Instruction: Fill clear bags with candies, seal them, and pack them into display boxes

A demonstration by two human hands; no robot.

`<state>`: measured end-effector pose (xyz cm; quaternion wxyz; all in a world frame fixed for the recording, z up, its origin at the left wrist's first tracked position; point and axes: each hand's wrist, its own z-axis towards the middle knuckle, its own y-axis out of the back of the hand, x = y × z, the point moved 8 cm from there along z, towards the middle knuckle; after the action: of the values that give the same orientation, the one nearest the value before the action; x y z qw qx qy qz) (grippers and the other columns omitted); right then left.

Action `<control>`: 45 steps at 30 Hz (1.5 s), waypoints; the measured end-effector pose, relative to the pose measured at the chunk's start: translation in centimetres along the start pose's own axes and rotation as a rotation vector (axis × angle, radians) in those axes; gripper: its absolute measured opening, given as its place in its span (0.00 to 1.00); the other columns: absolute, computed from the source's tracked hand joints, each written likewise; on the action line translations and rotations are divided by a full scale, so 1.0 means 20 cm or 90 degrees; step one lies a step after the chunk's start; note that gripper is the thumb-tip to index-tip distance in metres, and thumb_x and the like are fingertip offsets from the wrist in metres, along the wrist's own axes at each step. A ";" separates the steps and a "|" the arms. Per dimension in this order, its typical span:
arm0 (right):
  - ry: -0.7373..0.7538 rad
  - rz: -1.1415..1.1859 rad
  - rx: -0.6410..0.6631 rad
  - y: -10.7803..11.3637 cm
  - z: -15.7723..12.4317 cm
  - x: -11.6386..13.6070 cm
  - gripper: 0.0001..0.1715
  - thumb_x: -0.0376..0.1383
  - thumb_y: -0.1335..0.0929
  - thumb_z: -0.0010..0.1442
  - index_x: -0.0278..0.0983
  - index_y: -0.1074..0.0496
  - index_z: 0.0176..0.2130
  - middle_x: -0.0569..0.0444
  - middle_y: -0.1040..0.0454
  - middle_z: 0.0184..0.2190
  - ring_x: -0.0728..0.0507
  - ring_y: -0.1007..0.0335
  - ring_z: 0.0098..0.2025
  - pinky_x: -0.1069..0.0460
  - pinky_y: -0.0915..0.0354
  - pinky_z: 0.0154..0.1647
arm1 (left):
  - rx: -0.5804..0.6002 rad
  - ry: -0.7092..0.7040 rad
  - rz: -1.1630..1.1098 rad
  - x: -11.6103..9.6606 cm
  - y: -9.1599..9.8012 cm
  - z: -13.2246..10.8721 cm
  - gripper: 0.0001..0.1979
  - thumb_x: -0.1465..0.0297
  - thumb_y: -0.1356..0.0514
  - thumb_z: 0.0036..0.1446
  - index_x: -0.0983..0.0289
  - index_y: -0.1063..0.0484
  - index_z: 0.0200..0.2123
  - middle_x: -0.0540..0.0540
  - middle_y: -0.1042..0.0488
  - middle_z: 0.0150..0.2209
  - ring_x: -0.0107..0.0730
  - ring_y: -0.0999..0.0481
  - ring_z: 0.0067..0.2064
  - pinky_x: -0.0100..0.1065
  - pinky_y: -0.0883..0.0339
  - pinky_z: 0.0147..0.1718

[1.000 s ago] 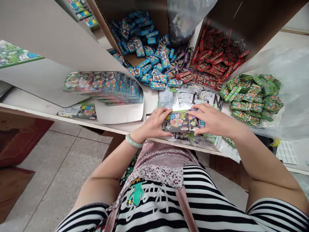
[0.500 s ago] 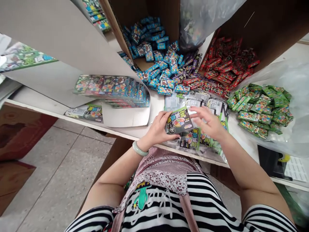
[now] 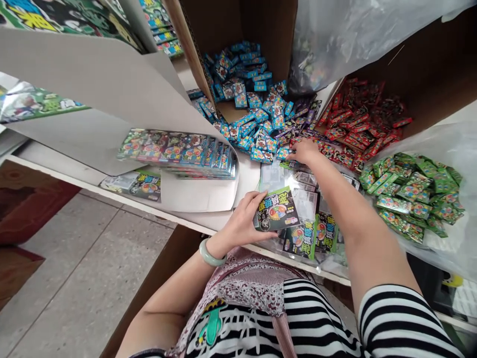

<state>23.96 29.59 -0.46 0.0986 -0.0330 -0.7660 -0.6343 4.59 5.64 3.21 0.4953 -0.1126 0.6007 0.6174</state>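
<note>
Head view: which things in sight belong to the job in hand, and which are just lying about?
Likely part of it:
black-and-green packet, in the left hand
small blue packs, small purple packs and small red packs, near the right hand; whether it holds one is hidden
small green packs, at right

Seemingly lying about:
reddish carton, low at left
black object, far right

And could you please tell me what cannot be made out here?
In the head view:
Whether the right hand grips anything: its own back hides the contact.
Inside of the flat black-and-green printed package in the left hand: its front covers it.
Exact contents of the cloudy plastic bag: blurred by film, cut by top edge.
</note>
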 end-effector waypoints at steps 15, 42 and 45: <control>0.097 0.545 -0.123 0.22 -0.77 -0.23 0.28 0.41 0.29 0.56 0.43 0.29 0.56 0.53 0.21 0.41 0.39 0.23 0.41 0.41 0.26 0.46 | -0.056 0.031 0.013 0.06 0.01 0.06 0.52 0.46 0.29 0.46 0.61 0.45 0.68 0.64 0.37 0.58 0.54 0.33 0.61 0.56 0.36 0.63; 0.393 0.272 0.002 0.31 -1.43 -0.12 0.39 0.40 0.25 0.52 0.44 0.33 0.62 0.46 0.35 0.65 0.33 0.40 0.68 0.37 0.42 0.68 | 0.047 -0.104 0.114 -0.12 -0.09 -0.02 0.54 0.51 0.28 0.47 0.60 0.49 0.70 0.66 0.37 0.58 0.56 0.32 0.60 0.57 0.33 0.60; 0.412 0.218 0.047 0.32 -1.49 -0.01 0.38 0.40 0.26 0.54 0.43 0.32 0.62 0.45 0.35 0.64 0.33 0.39 0.67 0.37 0.40 0.68 | 0.076 -0.133 0.115 -0.14 -0.12 -0.02 0.54 0.52 0.27 0.47 0.60 0.49 0.70 0.66 0.37 0.58 0.58 0.32 0.60 0.57 0.34 0.60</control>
<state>28.61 1.69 10.83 0.4415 0.0455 -0.7008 -0.5584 7.58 3.38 3.67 0.5037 0.0366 0.5893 0.6306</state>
